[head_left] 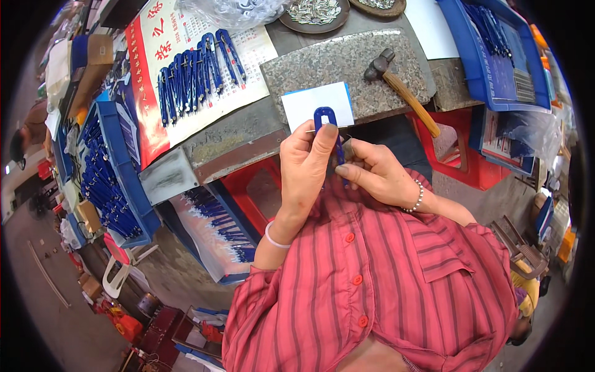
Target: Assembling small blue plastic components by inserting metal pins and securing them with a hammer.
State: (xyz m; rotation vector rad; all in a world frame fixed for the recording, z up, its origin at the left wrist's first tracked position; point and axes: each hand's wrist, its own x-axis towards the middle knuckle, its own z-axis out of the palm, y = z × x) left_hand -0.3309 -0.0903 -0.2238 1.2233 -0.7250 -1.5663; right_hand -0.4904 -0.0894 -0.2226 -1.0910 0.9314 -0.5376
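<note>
Between my two hands, in front of my chest, is a blue U-shaped piece [320, 113] with its rounded end pointing up and away. My left hand [299, 164] is closed on it, thumb pressed across its front. A thin metal bit pokes out beside the left fingers. My right hand [377, 173] pinches the lower end of the piece between thumb and fingers; the exact contact is partly hidden. Just beyond the hands, a white card [310, 104] with a blue edge lies on the speckled stone slab [316, 59]. A hammer [406, 96] with a wooden handle rests on the slab's right side.
Several similar blue pieces [192, 77] lie on a printed sheet [257, 53] at left. A blue bin [145, 211] of more stands beside it. Dishes [297, 26] of small metal parts sit at the back. Another blue bin [474, 74] is at right, above a red stool [471, 173].
</note>
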